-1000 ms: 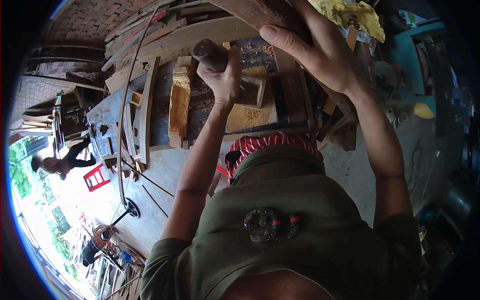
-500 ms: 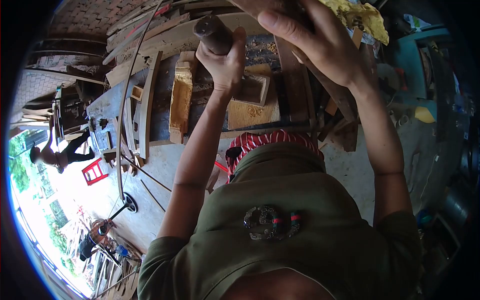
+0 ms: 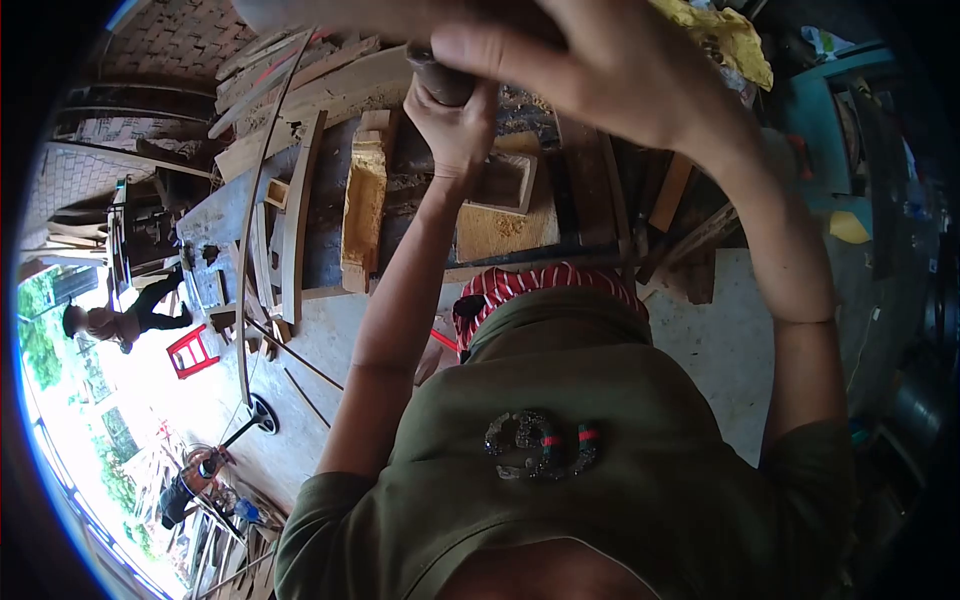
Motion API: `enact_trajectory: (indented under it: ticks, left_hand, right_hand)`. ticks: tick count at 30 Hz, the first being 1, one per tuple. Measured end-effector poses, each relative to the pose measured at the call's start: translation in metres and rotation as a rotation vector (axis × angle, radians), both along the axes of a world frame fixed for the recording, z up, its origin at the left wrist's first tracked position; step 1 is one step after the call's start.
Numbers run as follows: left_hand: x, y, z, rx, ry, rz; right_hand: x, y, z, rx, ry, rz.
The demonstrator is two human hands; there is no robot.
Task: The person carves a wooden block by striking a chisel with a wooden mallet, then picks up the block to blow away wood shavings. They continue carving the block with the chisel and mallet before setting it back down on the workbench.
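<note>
My left hand (image 3: 458, 130) is wrapped round an upright dark wooden handle (image 3: 440, 82), seen end-on, probably a chisel's; its lower end is hidden by the hand. Beneath and beside this fist is a small hollowed wooden block (image 3: 505, 182) with a rectangular recess. It rests on a pale board (image 3: 510, 232) strewn with wood chips. Up close to the camera, my right hand (image 3: 630, 85) grips a thick brown wooden club (image 3: 370, 18), blurred by motion. In this view the club overlaps the top of the handle.
Left of my left arm lies a long carved wooden piece (image 3: 362, 205) on the dark workbench (image 3: 215, 215). Long planks (image 3: 300, 215) lean along the bench. A red stool (image 3: 192, 352) stands on the floor. Two people (image 3: 120, 322) are farther off at left.
The club in my right hand has swung left and now crosses over the handle's top. My left hand stays nearly in place on the handle.
</note>
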State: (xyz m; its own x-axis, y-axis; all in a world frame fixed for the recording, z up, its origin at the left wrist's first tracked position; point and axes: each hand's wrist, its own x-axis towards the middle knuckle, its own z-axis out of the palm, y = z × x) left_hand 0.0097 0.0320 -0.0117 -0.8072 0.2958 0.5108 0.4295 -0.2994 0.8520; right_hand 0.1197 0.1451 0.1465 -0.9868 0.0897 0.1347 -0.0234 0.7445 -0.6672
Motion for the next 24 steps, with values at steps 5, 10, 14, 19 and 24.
enact_trajectory:
  ticks: [5, 10, 14, 19, 24]
  left_hand:
    - [-0.010, -0.001, -0.008, -0.029, -0.113, -0.075]
    - [-0.003, -0.003, -0.011, -0.065, 0.001, -0.042]
    - [-0.005, -0.005, -0.002, 0.059, -0.086, -0.068]
    - [-0.024, -0.012, -0.003, 0.079, -0.317, -0.053]
    - [-0.049, -0.026, -0.002, 0.117, -0.548, 0.056]
  right_hand:
    - [0.007, 0.009, -0.002, -0.098, -0.014, 0.040]
    - [0.008, -0.003, -0.002, 0.283, -0.251, -0.069]
    - [0.021, 0.005, -0.005, 0.124, -0.114, -0.037]
    - [0.020, 0.009, -0.026, -0.336, 0.044, -0.077]
    - [0.032, 0.009, -0.037, -0.326, 0.056, -0.107]
